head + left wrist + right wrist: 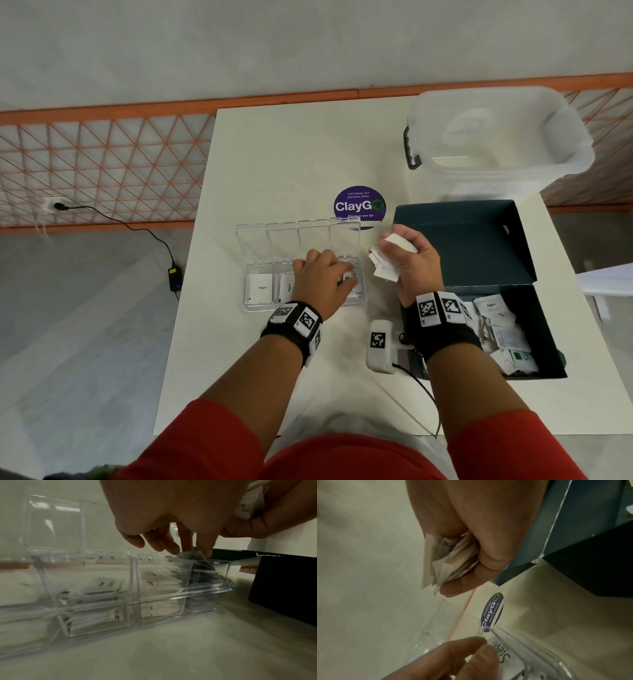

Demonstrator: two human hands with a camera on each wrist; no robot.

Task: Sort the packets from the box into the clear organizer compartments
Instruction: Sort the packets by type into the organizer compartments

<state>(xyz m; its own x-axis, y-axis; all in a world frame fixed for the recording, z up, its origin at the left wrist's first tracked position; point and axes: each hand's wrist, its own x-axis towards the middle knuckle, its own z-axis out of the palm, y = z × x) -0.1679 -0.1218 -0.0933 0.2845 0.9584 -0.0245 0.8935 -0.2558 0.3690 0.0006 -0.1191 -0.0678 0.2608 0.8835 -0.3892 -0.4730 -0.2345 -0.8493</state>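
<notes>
Over the rightmost compartment of the clear plastic four-cell organizer (255,301), the left hand (318,277) pinches a thin white paper packet printed Stevia (503,654) between fingertips (187,545), its corner already past the rim. That flimsy sachet could buckle on the hard slick wall or slip into the neighbouring cell if released early. Just right of the organizer, the right hand (409,263) clutches a crumpled fan of white packets (383,267); a loose one might drop onto the smooth white table (274,164). Further right, the dark blue cardboard box (548,329) keeps a heap of flat sachets.
</notes>
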